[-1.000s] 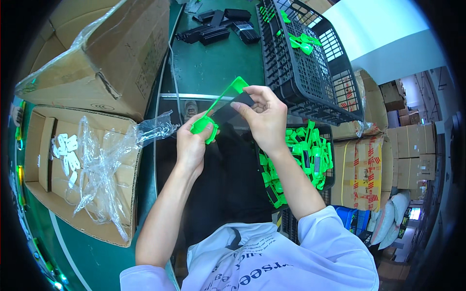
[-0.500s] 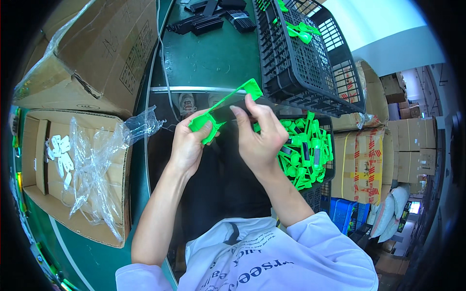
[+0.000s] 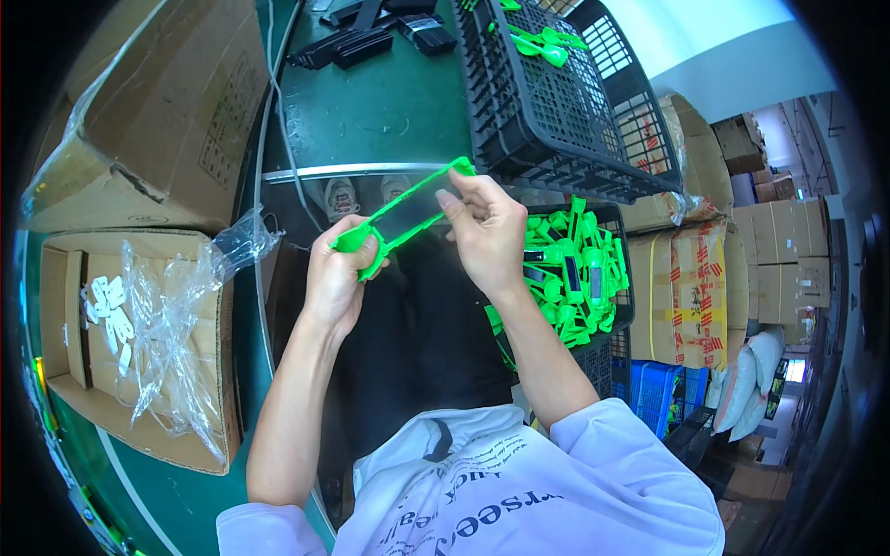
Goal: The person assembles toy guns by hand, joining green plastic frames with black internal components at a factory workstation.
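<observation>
A bright green plastic part (image 3: 350,240), long with a wider rounded end, is held slantwise over my lap. My left hand (image 3: 336,280) grips the wide end, thumb on top. A dark flat panel (image 3: 405,218) lies along the part's long frame, between its green edges. My right hand (image 3: 491,233) pinches the far end, its thumb by the panel and its forefinger at the green tip. To the right of that hand, a black crate (image 3: 627,295) is heaped with similar green parts (image 3: 593,264), some with dark panels.
At the left, an open cardboard box (image 3: 225,371) contains white pieces (image 3: 109,301) and clear plastic film (image 3: 176,324). Dark strips (image 3: 357,44) lie stacked on the green tabletop (image 3: 371,111). A black crate (image 3: 575,120) with a few green parts stands far right. Cartons (image 3: 672,287) stand beyond.
The dark panel, tilted up off the green part before, now lies along its frame. My right hand has come down closer to the part. The view has shifted slightly.
</observation>
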The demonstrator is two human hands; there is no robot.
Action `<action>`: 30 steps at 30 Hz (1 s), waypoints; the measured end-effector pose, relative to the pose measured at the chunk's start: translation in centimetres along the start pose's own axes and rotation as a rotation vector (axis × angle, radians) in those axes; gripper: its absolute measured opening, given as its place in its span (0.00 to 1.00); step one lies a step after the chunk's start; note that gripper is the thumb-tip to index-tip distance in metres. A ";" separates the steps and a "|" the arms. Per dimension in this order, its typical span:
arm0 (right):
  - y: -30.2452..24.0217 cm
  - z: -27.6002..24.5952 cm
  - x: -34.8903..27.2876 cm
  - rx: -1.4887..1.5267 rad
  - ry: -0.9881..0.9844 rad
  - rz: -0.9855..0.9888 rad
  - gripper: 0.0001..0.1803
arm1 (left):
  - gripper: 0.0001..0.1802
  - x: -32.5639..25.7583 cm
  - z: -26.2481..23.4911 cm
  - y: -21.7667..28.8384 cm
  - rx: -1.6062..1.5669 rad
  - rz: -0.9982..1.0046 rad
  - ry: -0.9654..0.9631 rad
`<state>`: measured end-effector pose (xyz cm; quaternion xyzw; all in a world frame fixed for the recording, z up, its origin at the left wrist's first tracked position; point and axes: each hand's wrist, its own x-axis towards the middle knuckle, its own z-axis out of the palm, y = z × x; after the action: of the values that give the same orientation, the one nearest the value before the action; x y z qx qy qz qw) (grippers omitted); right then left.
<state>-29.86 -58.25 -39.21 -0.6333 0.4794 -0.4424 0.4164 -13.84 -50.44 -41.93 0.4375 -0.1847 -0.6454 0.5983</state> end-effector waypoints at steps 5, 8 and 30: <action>-1.3 -1.2 0.5 0.024 -0.063 0.026 0.10 | 0.01 0.2 -0.3 -0.2 -0.011 0.002 -0.022; -2.3 -3.0 1.2 0.008 -0.242 0.131 0.11 | 0.02 0.2 0.1 0.0 0.013 -0.016 -0.038; -1.6 -3.3 -0.3 -0.607 -0.101 -0.660 0.09 | 0.02 0.0 0.3 0.2 0.028 -0.032 -0.012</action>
<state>-32.71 -57.97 -36.87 -0.8667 0.3388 -0.3592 0.0710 -13.93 -50.59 -41.61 0.4447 -0.1903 -0.6548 0.5807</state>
